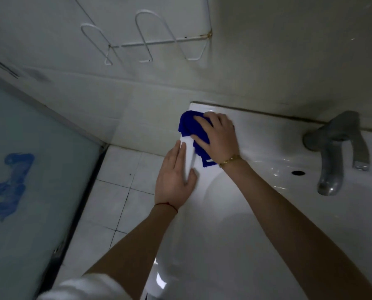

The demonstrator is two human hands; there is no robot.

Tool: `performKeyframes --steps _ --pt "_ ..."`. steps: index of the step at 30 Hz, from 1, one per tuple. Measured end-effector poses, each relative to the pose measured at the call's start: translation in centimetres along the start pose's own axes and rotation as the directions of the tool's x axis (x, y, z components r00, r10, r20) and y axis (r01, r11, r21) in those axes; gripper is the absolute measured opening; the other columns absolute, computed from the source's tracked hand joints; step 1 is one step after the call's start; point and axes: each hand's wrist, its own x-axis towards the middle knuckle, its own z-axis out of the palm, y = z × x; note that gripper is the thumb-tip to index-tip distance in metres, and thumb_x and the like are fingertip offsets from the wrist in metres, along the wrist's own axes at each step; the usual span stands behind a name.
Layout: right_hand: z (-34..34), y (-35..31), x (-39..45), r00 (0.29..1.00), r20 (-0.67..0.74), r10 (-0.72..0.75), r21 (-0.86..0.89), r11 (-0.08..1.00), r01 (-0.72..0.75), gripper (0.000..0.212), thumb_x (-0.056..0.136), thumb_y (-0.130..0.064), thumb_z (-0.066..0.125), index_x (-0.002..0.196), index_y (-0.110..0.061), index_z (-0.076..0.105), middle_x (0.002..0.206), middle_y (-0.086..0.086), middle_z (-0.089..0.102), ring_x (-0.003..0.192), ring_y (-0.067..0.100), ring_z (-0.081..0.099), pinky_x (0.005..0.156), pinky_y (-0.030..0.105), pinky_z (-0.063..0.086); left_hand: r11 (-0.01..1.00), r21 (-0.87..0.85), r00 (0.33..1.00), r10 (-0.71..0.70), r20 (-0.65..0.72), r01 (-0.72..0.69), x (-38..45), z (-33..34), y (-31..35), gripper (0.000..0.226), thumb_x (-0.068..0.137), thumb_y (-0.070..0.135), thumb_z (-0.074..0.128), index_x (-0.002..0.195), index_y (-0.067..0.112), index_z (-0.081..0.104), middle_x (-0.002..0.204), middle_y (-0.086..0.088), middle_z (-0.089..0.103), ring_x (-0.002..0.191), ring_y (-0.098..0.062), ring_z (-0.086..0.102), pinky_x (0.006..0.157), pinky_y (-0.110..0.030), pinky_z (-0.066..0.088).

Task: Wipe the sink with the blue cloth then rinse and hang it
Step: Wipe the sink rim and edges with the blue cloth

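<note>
A white ceramic sink (265, 148) fills the right half of the view. The blue cloth (188, 126) lies bunched on the sink's back left corner. My right hand (218, 137) presses flat on top of the cloth, fingers spread over it, and a gold bracelet shows at the wrist. My left hand (176, 178) rests flat on the sink's left rim just in front of the cloth, fingers together, holding nothing. The cloth's near edge (206, 162) shows below my right palm.
A grey metal tap (334, 152) stands at the sink's back right, with an overflow hole (298, 172) beside it. A white wire rack (146, 43) hangs on the tiled wall above. A frosted glass panel (29, 169) stands at the left over a white tiled floor (115, 191).
</note>
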Motion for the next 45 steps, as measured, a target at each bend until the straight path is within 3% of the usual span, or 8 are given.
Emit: performKeyframes --steps 10,13,19,25,28,33,42,45 --pt "0.5 -1.9 -9.5 0.990 0.050 0.130 0.023 0.991 -0.131 0.051 0.092 -0.049 0.050 0.131 -0.016 0.054 0.129 0.006 0.054 0.112 0.027 0.046 0.097 0.040 0.038 0.996 0.092 0.997 0.000 0.078 -0.007 -3.0 -0.5 -0.6 0.061 0.105 0.043 0.023 0.158 0.015 0.013 0.166 0.001 0.010 0.153 -0.014 0.006 0.123 -0.029 0.009" --pt "0.7 -2.5 -9.6 0.986 0.048 0.159 0.018 0.987 -0.160 0.049 0.093 -0.048 0.049 0.128 -0.015 0.056 0.126 0.008 0.056 0.109 0.028 0.048 0.093 0.040 0.039 0.993 0.111 0.995 0.022 0.102 -0.033 -4.0 -1.0 -1.0 0.060 0.105 0.039 0.027 0.158 0.015 0.011 0.166 0.001 0.009 0.153 -0.014 0.005 0.122 -0.025 0.003" --pt "0.1 -4.2 -9.7 0.961 0.078 0.264 0.020 0.964 -0.266 0.048 0.091 -0.043 0.054 0.129 -0.015 0.056 0.124 0.010 0.056 0.108 0.031 0.050 0.091 0.041 0.042 0.997 0.054 0.991 0.050 0.123 -0.057 -6.5 -1.7 -1.6 0.061 0.105 0.029 0.037 0.158 0.013 0.011 0.166 -0.001 0.009 0.153 -0.014 0.006 0.125 -0.034 0.014" --pt "-0.1 -8.4 -17.8 0.973 0.122 0.198 0.183 0.959 -0.218 0.049 0.094 -0.045 0.048 0.135 -0.019 0.049 0.130 0.005 0.050 0.112 0.025 0.045 0.092 0.036 0.042 0.996 -0.076 0.995 0.048 0.089 -0.042 -6.9 -1.7 -1.2 0.055 0.104 0.021 0.030 0.157 0.012 0.018 0.165 -0.002 0.015 0.151 -0.013 0.015 0.122 -0.040 0.024" --pt "0.4 -6.4 -15.5 0.986 0.101 0.135 0.119 0.982 -0.147 0.047 0.093 -0.042 0.051 0.131 -0.015 0.052 0.127 0.008 0.053 0.110 0.026 0.045 0.088 0.040 0.044 0.995 -0.096 0.996 0.046 0.076 -0.039 -6.8 -1.7 -1.3 0.055 0.104 0.021 0.032 0.156 0.012 0.020 0.164 -0.001 0.017 0.151 -0.012 0.017 0.123 -0.037 0.024" --pt "0.3 -6.1 -12.8 0.957 0.092 0.276 0.069 0.957 -0.282 0.048 0.091 -0.040 0.055 0.131 -0.015 0.053 0.127 0.010 0.053 0.110 0.029 0.045 0.087 0.039 0.042 0.994 -0.106 0.997 0.044 0.067 -0.037 -6.9 -1.6 -1.3 0.057 0.103 0.017 0.039 0.156 0.012 0.020 0.164 -0.001 0.018 0.150 -0.013 0.018 0.122 -0.038 0.025" --pt "-0.7 -7.7 -16.4 0.963 0.179 0.200 0.238 0.941 -0.240 0.048 0.091 -0.048 0.046 0.128 -0.019 0.055 0.121 0.004 0.051 0.102 0.022 0.047 0.087 0.035 0.046 0.991 -0.128 0.996 0.048 0.074 -0.039 -7.0 -1.7 -1.3 0.059 0.104 0.022 0.041 0.157 0.016 0.018 0.165 0.003 0.013 0.150 -0.010 0.014 0.122 -0.036 0.024" --pt "-1.6 -7.2 -15.7 0.936 0.273 0.222 0.389 0.864 -0.318 0.047 0.093 -0.049 0.050 0.128 -0.019 0.056 0.117 -0.002 0.047 0.102 0.016 0.043 0.091 0.029 0.042 0.992 -0.114 0.992 0.072 0.105 -0.060 -6.9 -1.6 -1.7 0.060 0.104 0.022 0.039 0.158 0.014 0.013 0.166 0.001 0.007 0.151 -0.009 0.009 0.124 -0.036 0.020"
